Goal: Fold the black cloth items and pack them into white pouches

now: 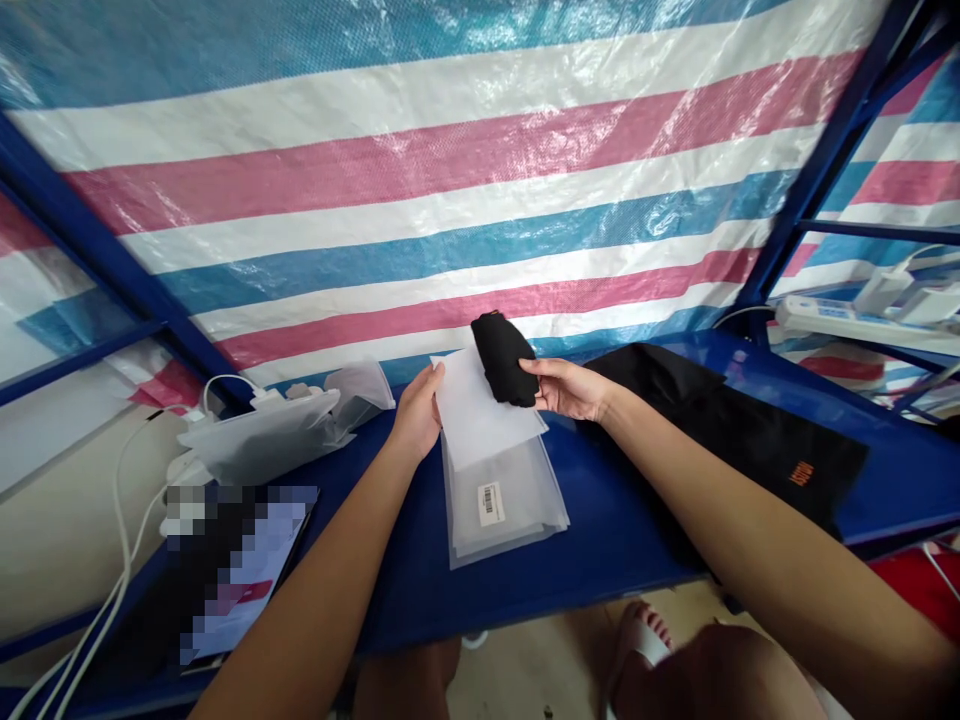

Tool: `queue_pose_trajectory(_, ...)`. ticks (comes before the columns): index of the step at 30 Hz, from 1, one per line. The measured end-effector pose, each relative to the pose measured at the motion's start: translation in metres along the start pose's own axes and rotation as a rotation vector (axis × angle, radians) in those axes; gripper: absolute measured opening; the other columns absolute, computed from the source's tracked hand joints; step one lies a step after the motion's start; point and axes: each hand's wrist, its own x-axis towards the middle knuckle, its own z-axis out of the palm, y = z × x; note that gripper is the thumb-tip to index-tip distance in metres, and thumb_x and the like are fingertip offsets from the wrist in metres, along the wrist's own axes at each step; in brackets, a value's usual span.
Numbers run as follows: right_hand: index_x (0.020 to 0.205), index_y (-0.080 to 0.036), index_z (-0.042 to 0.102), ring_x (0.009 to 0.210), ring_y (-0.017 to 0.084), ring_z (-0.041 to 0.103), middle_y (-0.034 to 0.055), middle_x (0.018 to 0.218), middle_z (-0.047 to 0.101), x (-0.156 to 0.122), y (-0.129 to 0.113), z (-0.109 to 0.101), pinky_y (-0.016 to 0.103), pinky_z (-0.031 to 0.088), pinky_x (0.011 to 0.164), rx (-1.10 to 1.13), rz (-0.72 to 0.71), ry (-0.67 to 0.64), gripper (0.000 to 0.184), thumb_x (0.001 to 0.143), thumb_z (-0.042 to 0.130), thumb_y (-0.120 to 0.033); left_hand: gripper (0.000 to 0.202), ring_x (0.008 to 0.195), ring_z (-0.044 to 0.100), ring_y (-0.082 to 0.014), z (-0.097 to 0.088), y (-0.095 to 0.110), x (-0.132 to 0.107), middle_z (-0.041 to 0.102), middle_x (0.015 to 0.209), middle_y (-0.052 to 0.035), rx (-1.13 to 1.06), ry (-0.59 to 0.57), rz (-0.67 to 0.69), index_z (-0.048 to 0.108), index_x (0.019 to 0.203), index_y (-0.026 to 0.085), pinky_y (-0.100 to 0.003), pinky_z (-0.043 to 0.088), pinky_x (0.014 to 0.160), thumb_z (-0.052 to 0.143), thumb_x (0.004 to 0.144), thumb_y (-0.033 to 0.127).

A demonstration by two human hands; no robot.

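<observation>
At the lower centre of the frame lies a labelled frosted bag [517, 518], beyond which, mid-frame, the left hand [418, 415] pinches a white sheet [476, 415] and the right hand [571, 388] grips a black cloth bundle [501, 358], before striped sheeting [450, 200] across the top.

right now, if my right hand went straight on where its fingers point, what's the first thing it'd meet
Past the black bundle in your right hand, probably the white sheet in your left hand; they overlap in view, though depth is unclear.
</observation>
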Motion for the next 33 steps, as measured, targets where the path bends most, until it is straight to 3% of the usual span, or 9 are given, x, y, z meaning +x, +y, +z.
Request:
queue_pose_trajectory(4, 0.118, -0.015, 0.078, 0.095, 0.026, 0.083, 0.0140, 0.111, 0.085, -0.003, 0.001, 0.005, 0.043, 0.070, 0.091, -0.037, 0.058, -0.031, 0.040, 0.092, 0.085, -0.045, 0.047, 0.086, 0.080, -0.0214, -0.002, -0.003, 0.003, 0.084, 0.103, -0.0051, 0.013, 0.029, -0.042, 0.074, 0.115, 0.020, -0.031, 0.064, 0.077, 0.093, 0.072, 0.025)
queue_pose_trajectory(8, 0.115, -0.017, 0.079, 0.095, 0.022, 0.081, 0.0114, 0.114, 0.085, 0.001, 0.002, 0.008, 0.032, 0.070, 0.086, 0.016, -0.035, 0.063, 0.034, 0.092, 0.087, -0.041, 0.055, 0.087, 0.080, -0.0227, 0.001, -0.001, -0.002, 0.084, 0.108, -0.0055, 0.054, -0.020, -0.061, 0.075, 0.129, 0.023, -0.032, 0.064, 0.075, 0.092, 0.077, 0.035)
queue_pose_trajectory(12, 0.109, -0.017, 0.079, 0.083, 0.019, 0.081, 0.0092, 0.100, 0.086, 0.002, 0.002, 0.004, 0.029, 0.070, 0.080, 0.018, 0.040, 0.053, 0.033, 0.090, 0.090, -0.042, 0.055, 0.087, 0.079, -0.0227, 0.001, -0.001, -0.004, 0.083, 0.107, -0.0064, 0.080, 0.005, -0.056, 0.078, 0.125, 0.022, -0.032, 0.064, 0.075, 0.091, 0.081, 0.052)
queue_pose_trajectory(15, 0.106, -0.013, 0.079, 0.079, 0.021, 0.082, 0.0108, 0.094, 0.085, -0.001, 0.003, 0.001, 0.030, 0.071, 0.077, -0.012, 0.127, -0.037, 0.035, 0.089, 0.091, -0.042, 0.051, 0.081, 0.078, -0.0231, -0.002, -0.004, -0.002, 0.083, 0.098, -0.0053, 0.170, 0.062, -0.052, 0.079, 0.116, 0.021, -0.033, 0.062, 0.073, 0.094, 0.076, 0.048)
queue_pose_trajectory(18, 0.110, -0.013, 0.079, 0.077, 0.022, 0.082, 0.0117, 0.093, 0.086, -0.003, 0.002, -0.002, 0.031, 0.071, 0.076, -0.023, 0.149, -0.076, 0.035, 0.092, 0.088, -0.041, 0.048, 0.092, 0.079, -0.0248, -0.004, -0.005, 0.000, 0.084, 0.105, -0.0063, 0.191, 0.098, -0.016, 0.078, 0.108, 0.021, -0.036, 0.063, 0.083, 0.097, 0.067, 0.036)
queue_pose_trajectory(22, 0.118, -0.015, 0.076, 0.076, 0.020, 0.080, 0.0095, 0.095, 0.085, -0.006, -0.008, -0.006, 0.031, 0.072, 0.075, 0.046, 0.110, 0.022, 0.029, 0.096, 0.083, -0.034, 0.048, 0.102, 0.079, -0.0255, -0.002, -0.003, -0.002, 0.085, 0.111, -0.0098, 0.202, 0.059, -0.004, 0.076, 0.108, 0.019, -0.039, 0.061, 0.094, 0.095, 0.066, 0.035)
queue_pose_trajectory(26, 0.127, -0.018, 0.073, 0.089, 0.022, 0.082, 0.0106, 0.109, 0.084, -0.008, -0.016, -0.008, 0.032, 0.072, 0.078, 0.145, -0.041, 0.166, 0.030, 0.101, 0.076, -0.030, 0.046, 0.095, 0.078, -0.0240, 0.000, -0.001, -0.007, 0.085, 0.107, -0.0102, 0.302, 0.035, 0.020, 0.076, 0.105, 0.018, -0.036, 0.061, 0.085, 0.092, 0.066, 0.037)
queue_pose_trajectory(29, 0.125, -0.017, 0.072, 0.100, 0.024, 0.082, 0.0134, 0.117, 0.083, -0.006, -0.016, -0.008, 0.033, 0.072, 0.083, 0.168, -0.068, 0.232, 0.029, 0.100, 0.077, -0.030, 0.041, 0.085, 0.077, -0.0229, -0.001, 0.000, -0.009, 0.085, 0.105, -0.0102, 0.440, -0.020, 0.029, 0.077, 0.106, 0.018, -0.035, 0.060, 0.077, 0.086, 0.071, 0.037)
queue_pose_trajectory(33, 0.123, -0.020, 0.072, 0.099, 0.024, 0.081, 0.0137, 0.120, 0.082, 0.002, -0.010, -0.008, 0.035, 0.072, 0.082, 0.161, -0.064, 0.290, 0.039, 0.104, 0.072, -0.055, 0.024, 0.092, 0.080, -0.0273, -0.004, -0.001, -0.010, 0.085, 0.101, -0.0089, 0.758, -0.098, 0.133, 0.079, 0.101, 0.021, -0.042, 0.063, 0.087, 0.077, 0.081, 0.035)
